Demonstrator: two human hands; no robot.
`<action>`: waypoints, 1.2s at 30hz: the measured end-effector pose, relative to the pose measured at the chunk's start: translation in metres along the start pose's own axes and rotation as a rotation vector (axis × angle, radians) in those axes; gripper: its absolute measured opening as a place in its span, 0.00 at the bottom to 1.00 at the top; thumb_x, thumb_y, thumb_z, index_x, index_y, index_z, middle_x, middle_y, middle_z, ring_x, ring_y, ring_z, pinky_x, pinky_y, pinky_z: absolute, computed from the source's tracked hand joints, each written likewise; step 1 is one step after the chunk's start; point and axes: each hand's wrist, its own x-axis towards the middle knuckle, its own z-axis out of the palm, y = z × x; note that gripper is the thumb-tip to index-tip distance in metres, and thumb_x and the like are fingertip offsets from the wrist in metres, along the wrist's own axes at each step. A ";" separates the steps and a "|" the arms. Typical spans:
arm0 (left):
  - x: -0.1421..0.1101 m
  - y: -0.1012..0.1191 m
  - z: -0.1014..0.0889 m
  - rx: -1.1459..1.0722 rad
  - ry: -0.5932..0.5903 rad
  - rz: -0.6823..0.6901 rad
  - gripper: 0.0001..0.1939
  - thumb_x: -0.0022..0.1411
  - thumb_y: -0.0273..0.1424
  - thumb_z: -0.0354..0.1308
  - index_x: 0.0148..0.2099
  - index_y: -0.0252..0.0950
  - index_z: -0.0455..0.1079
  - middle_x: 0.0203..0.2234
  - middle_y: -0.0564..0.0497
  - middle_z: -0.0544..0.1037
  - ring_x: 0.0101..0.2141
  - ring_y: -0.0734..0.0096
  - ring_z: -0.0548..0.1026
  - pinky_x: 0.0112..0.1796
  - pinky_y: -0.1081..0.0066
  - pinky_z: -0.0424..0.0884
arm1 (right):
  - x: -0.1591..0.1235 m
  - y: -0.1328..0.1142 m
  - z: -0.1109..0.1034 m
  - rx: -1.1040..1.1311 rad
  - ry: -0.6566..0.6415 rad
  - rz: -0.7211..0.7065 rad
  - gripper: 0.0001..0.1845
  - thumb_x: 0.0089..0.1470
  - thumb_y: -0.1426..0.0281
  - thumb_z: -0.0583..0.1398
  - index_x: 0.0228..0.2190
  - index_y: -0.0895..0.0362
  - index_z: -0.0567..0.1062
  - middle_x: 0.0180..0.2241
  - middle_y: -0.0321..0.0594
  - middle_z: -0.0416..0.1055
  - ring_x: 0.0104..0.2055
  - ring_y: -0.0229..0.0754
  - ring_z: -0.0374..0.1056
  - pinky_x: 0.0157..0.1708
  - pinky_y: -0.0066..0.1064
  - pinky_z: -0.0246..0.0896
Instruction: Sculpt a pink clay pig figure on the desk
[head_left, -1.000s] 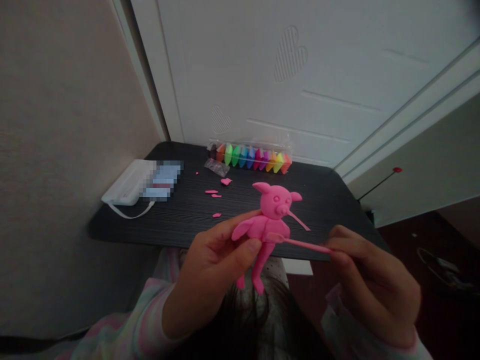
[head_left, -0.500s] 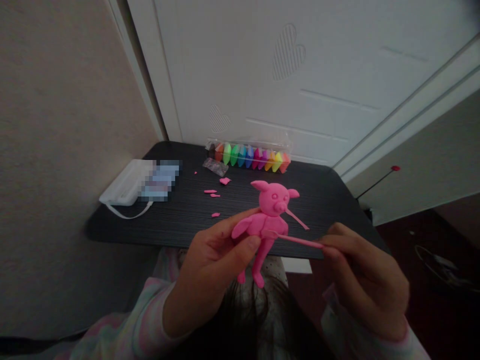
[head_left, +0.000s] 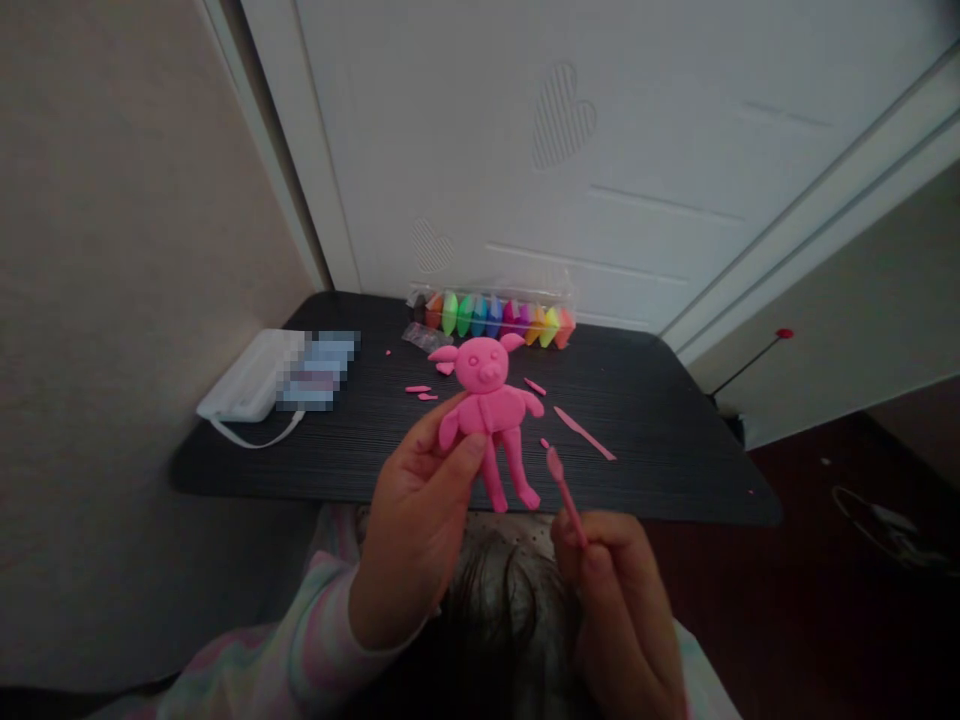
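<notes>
When we examined the work, we found the pink, pig-shaped modelling-clay figure held upright above the near part of the black, wood-grained table, its head leaning slightly towards eleven o'clock. Taking the figure as the centre of our dial, we recorded the left hand at seven o'clock. Its thumb was pressed to the front of the lower body and its fingers were closed behind, parted only by the figure's thickness; we could not tell how the hidden fingertips lay.

We recorded the right hand at five o'clock, thumb and forefinger pinched on the shaft of a slim pink tool with a flattened end, the other fingers curled in. The flattened end pointed to eleven o'clock and stood apart from the figure.

On the table we noted a second slim pink tool with a pointed blade, between three and four o'clock. Small pink clay scraps lay at two, four, nine and ten o'clock. We observed a clear plastic pack of many-coloured clay blocks at twelve, and a white, round-cornered device with a white cable near nine.
</notes>
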 end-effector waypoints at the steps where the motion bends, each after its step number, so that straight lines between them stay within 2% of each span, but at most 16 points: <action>1: 0.000 0.000 0.000 -0.005 0.014 0.012 0.07 0.52 0.24 0.57 0.35 0.38 0.72 0.29 0.54 0.77 0.33 0.74 0.74 0.44 0.69 0.68 | -0.002 0.000 0.005 -0.008 -0.026 0.006 0.08 0.58 0.70 0.47 0.32 0.55 0.65 0.22 0.33 0.59 0.23 0.33 0.55 0.21 0.24 0.53; 5: -0.001 -0.002 -0.001 -0.031 0.079 0.045 0.07 0.52 0.24 0.58 0.36 0.38 0.71 0.29 0.55 0.76 0.30 0.79 0.73 0.41 0.75 0.69 | 0.002 0.006 0.013 -0.015 -0.134 -0.022 0.07 0.57 0.71 0.47 0.33 0.54 0.63 0.23 0.31 0.58 0.23 0.32 0.56 0.22 0.23 0.53; 9: -0.002 -0.006 -0.002 -0.049 0.086 0.058 0.11 0.51 0.23 0.59 0.38 0.38 0.71 0.31 0.54 0.76 0.33 0.79 0.73 0.36 0.80 0.69 | 0.004 0.010 0.015 0.128 -0.182 0.032 0.05 0.58 0.71 0.47 0.32 0.53 0.62 0.20 0.29 0.57 0.20 0.31 0.54 0.19 0.22 0.50; 15: -0.005 -0.009 -0.004 0.033 0.059 0.094 0.13 0.52 0.23 0.58 0.40 0.43 0.70 0.33 0.56 0.76 0.33 0.79 0.73 0.35 0.80 0.70 | 0.003 0.008 0.015 0.166 -0.144 0.082 0.06 0.57 0.70 0.49 0.29 0.55 0.62 0.17 0.28 0.58 0.18 0.30 0.55 0.18 0.21 0.50; 19: -0.007 -0.010 -0.007 0.069 0.025 0.124 0.14 0.53 0.24 0.58 0.42 0.43 0.70 0.35 0.54 0.76 0.36 0.76 0.73 0.38 0.77 0.70 | 0.005 0.009 0.016 0.180 -0.121 0.095 0.06 0.57 0.70 0.50 0.28 0.56 0.63 0.16 0.28 0.57 0.17 0.30 0.54 0.17 0.21 0.49; 22: -0.008 -0.010 -0.007 0.085 0.011 0.114 0.14 0.54 0.24 0.57 0.43 0.42 0.70 0.35 0.53 0.76 0.35 0.75 0.73 0.36 0.76 0.70 | 0.006 0.010 0.016 0.157 -0.093 0.082 0.07 0.56 0.70 0.50 0.27 0.56 0.63 0.17 0.29 0.57 0.18 0.30 0.54 0.18 0.21 0.50; 26: -0.008 -0.011 -0.008 0.100 0.018 0.082 0.14 0.54 0.25 0.57 0.44 0.42 0.70 0.36 0.53 0.76 0.36 0.75 0.73 0.36 0.77 0.70 | 0.006 0.010 0.017 0.173 -0.112 0.083 0.05 0.56 0.70 0.50 0.29 0.56 0.63 0.17 0.28 0.57 0.18 0.30 0.53 0.17 0.22 0.49; 32: -0.010 -0.011 -0.010 0.143 -0.005 0.092 0.15 0.55 0.25 0.56 0.45 0.42 0.69 0.39 0.52 0.76 0.39 0.72 0.72 0.42 0.73 0.69 | 0.007 0.011 0.018 0.150 -0.099 0.094 0.05 0.56 0.70 0.51 0.29 0.55 0.63 0.18 0.28 0.56 0.19 0.30 0.53 0.18 0.22 0.49; 36: -0.011 -0.011 -0.009 0.141 0.001 0.105 0.15 0.53 0.25 0.58 0.44 0.42 0.70 0.37 0.52 0.76 0.38 0.72 0.73 0.41 0.72 0.70 | 0.008 0.011 0.018 0.134 -0.100 0.117 0.06 0.56 0.69 0.51 0.29 0.56 0.64 0.17 0.28 0.55 0.19 0.30 0.52 0.18 0.23 0.47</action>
